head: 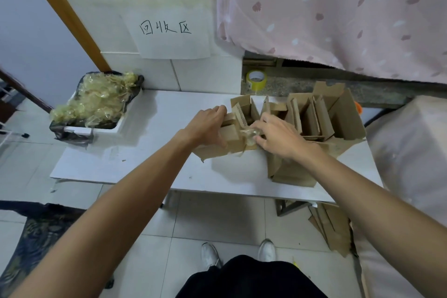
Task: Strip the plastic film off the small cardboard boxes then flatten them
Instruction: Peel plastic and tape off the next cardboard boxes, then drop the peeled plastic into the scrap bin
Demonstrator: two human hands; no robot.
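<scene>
**Inspector:** Location of the item under work?

**Assistant:** The small brown cardboard box (228, 134) sits on the white table (157, 157), right of centre, flaps open. It is beside a row of upright brown cardboard pieces (314, 118).

**Inspector:** Hands?

**Assistant:** The left hand (208, 126) grips the box from above, fingers curled over its far edge, thumb on the near face. The right hand (278, 138) pinches a wad of crumpled clear plastic film (250, 134) at the box's right side. Film and box touch.

**Inspector:** Surroundings?

**Assistant:** A black-lined white foam bin (77, 129), heaped with yellowish film, stands at the table's left end. A yellow tape roll (256, 79) rests on the ledge behind. Flat cardboard (331, 230) lies on the floor under the table's right end.
</scene>
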